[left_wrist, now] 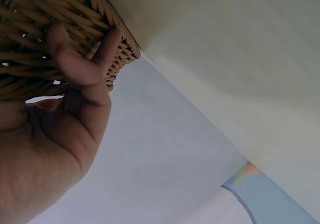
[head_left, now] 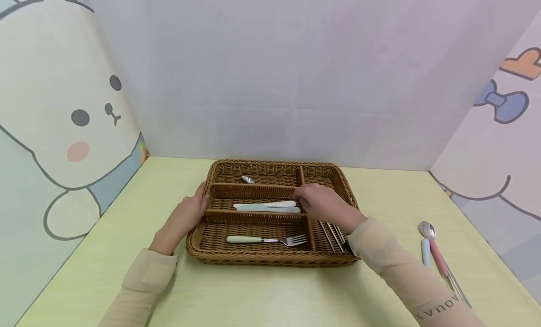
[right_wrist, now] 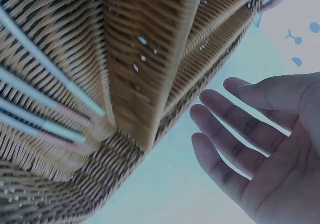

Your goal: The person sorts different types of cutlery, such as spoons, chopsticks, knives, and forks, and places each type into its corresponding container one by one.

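Observation:
A brown wicker cutlery tray (head_left: 270, 258) stands on the table. My left hand (head_left: 184, 218) grips its left end, fingers against the woven outer wall in the left wrist view. Over the right end of the middle compartment is my right hand (head_left: 324, 204); the right wrist view shows its fingers loosely extended with nothing in them. Beneath it lie a white knife (head_left: 279, 204) and a light blue knife (head_left: 270, 208). A green-handled fork (head_left: 247, 239) is in the front compartment, a spoon (head_left: 247, 180) in the back one. Several thin chopsticks (right_wrist: 50, 64) with pastel ends lie in the right compartment.
On the table at the right lie a blue-handled spoon (head_left: 425, 252), a pink-handled spoon (head_left: 437, 257) and thin metal pieces (head_left: 457, 284) partly behind my right sleeve. A pale wall (head_left: 279, 82) stands behind the table, with cartoon-printed panels at both sides.

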`<move>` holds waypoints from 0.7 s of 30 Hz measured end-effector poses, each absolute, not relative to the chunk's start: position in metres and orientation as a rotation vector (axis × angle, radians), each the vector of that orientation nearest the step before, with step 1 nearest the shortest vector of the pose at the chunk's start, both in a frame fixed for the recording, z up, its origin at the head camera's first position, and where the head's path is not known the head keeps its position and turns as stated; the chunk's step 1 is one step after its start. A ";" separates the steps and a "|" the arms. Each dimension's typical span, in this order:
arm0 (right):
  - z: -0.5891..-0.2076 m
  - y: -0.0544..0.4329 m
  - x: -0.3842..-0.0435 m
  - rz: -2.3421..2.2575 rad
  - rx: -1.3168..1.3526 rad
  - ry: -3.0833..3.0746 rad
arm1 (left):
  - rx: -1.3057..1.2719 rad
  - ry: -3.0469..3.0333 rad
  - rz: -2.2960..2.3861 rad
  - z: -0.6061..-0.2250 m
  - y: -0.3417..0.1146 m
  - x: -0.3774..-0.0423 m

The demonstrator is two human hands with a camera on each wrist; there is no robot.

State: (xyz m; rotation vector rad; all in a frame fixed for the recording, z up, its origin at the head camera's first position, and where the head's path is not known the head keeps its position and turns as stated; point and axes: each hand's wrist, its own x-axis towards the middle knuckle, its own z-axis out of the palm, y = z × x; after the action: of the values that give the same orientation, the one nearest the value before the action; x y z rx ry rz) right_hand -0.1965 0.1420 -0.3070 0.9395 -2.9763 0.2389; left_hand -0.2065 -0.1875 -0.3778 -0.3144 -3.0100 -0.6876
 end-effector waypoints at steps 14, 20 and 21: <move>-0.300 0.191 -0.184 0.325 0.817 -2.925 | -0.310 -3.013 -0.683 -0.379 -0.187 -0.207; -0.294 0.214 -0.175 0.338 0.724 -2.928 | -0.309 -3.012 -0.683 -0.378 -0.188 -0.207; -0.294 0.218 -0.173 0.341 0.708 -2.927 | -0.310 -3.013 -0.683 -0.378 -0.188 -0.207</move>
State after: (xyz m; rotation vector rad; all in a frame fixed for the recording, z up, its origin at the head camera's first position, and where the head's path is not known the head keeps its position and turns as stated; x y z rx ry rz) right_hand -0.1732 0.2182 -0.2941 0.7080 -2.9270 0.3412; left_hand -0.2065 -0.1879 -0.3780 -0.3105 -3.0125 -0.6827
